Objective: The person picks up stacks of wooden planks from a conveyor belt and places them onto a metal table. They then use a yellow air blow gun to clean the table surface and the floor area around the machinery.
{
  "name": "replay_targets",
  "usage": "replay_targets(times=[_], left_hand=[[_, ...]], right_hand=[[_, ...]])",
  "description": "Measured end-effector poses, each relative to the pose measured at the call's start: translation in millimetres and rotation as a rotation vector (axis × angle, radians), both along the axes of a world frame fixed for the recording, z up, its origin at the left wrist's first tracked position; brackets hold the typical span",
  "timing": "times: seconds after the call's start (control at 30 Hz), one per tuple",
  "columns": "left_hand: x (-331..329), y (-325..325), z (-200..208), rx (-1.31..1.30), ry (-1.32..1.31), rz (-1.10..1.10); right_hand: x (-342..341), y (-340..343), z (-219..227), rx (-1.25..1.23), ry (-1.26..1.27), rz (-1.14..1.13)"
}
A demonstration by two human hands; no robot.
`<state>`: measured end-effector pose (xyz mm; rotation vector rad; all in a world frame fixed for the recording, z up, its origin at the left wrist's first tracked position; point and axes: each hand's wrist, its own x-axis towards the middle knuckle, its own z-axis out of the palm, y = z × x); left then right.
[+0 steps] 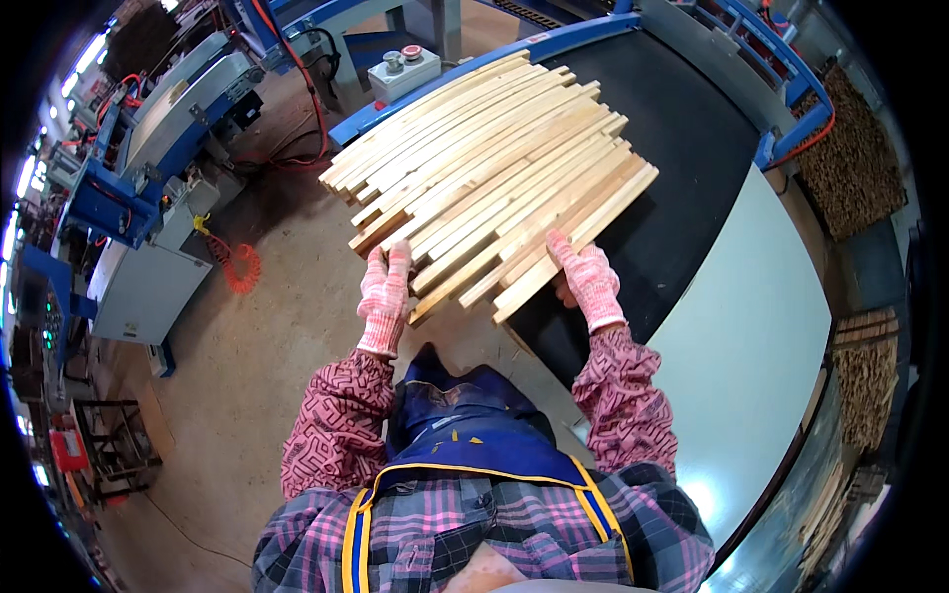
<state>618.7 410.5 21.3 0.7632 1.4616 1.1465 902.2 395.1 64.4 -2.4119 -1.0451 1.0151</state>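
A broad layer of pale wooden strips (484, 168) lies side by side in front of me, slanting from lower left to upper right, their near ends uneven. My left hand (384, 292), in a pink-and-white knitted glove, is closed at the near left ends of the strips. Its fingertips touch the wood, partly hidden there. On the right, my right hand (591, 284), gloved alike, grips the outermost strips, thumb on top and the other fingers curled by the side and below. The strips rest at least partly on a black conveyor belt (682, 119).
A blue rail (554, 42) edges the belt, and a grey control box (403, 74) with buttons stands beside it. A pale smooth tabletop (741, 336) adjoins at right. Stacked wood (845, 158) stands far right. Blue machinery (124, 203) and a coiled red hose (239, 269) are left.
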Motion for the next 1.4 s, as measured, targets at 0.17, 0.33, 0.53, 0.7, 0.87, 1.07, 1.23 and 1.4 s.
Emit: replay_targets(times=[0.17,0.33,0.53,0.7,0.87,1.07,1.23,1.4], left_hand=[[-44,4,-58,-0.125,0.478,-0.314],[-8,6,-54,0.014,-0.221,-0.217],[-58,-86,-217,0.279,0.724,-0.322],[-118,-209,-263,-0.725,0.591,-0.207],[-133,-318,-329,-0.867,0.378,0.129],[-144,-461,-312,-1.007,-0.028,0.578],[-97,-566,-353,-0.973,0.386,0.414],[-107,-561,-377,-0.725,0.578,0.589]], right_hand=[[-3,-11,-59,0.253,0.053,-0.008],[50,2,-80,0.497,0.437,-0.154],[53,39,-36,0.751,0.388,-0.067],[-13,91,-25,0.949,0.662,-0.112],[-181,106,-83,0.699,0.909,0.321],[-391,-74,-189,0.081,1.009,1.042],[-535,-253,-205,-0.353,0.654,1.883],[-607,-321,-234,-0.578,0.345,2.104]])
